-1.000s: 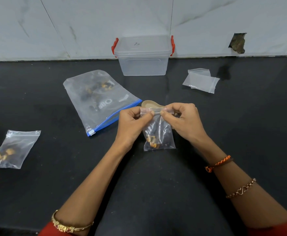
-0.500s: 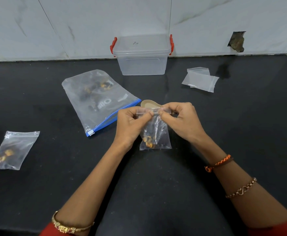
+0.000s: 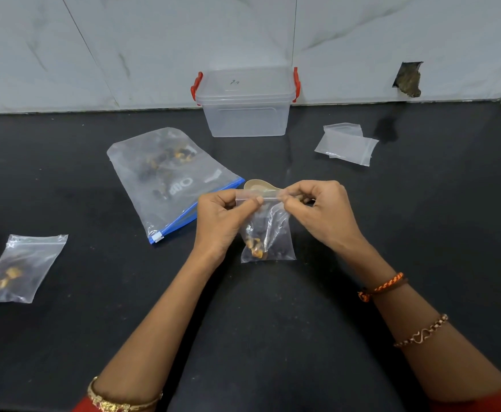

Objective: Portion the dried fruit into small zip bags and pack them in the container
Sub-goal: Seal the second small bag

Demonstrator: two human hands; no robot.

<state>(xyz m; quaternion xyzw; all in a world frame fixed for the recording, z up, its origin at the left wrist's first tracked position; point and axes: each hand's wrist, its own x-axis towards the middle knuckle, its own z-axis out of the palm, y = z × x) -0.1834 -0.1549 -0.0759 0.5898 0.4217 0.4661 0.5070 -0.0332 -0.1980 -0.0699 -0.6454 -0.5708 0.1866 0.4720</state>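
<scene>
A small zip bag [image 3: 268, 236] with dark and orange dried fruit hangs upright over the black counter. My left hand [image 3: 222, 221] pinches the left end of its zip strip and my right hand [image 3: 320, 212] pinches the right end. A large blue-zip bag of dried fruit [image 3: 169, 179] lies flat to the left. The clear container [image 3: 246, 105] with red clips stands lidded at the back wall. A beige spoon [image 3: 258, 185] lies just behind my hands, partly hidden.
A filled small zip bag [image 3: 20, 269] lies near the left edge of the counter. Empty small zip bags [image 3: 347, 144] are stacked at the back right. A hole [image 3: 408, 78] breaks the white wall at the right.
My fingers have shifted slightly along the zip strip of the small bag, and the bag has stayed at about the same place between my hands.
</scene>
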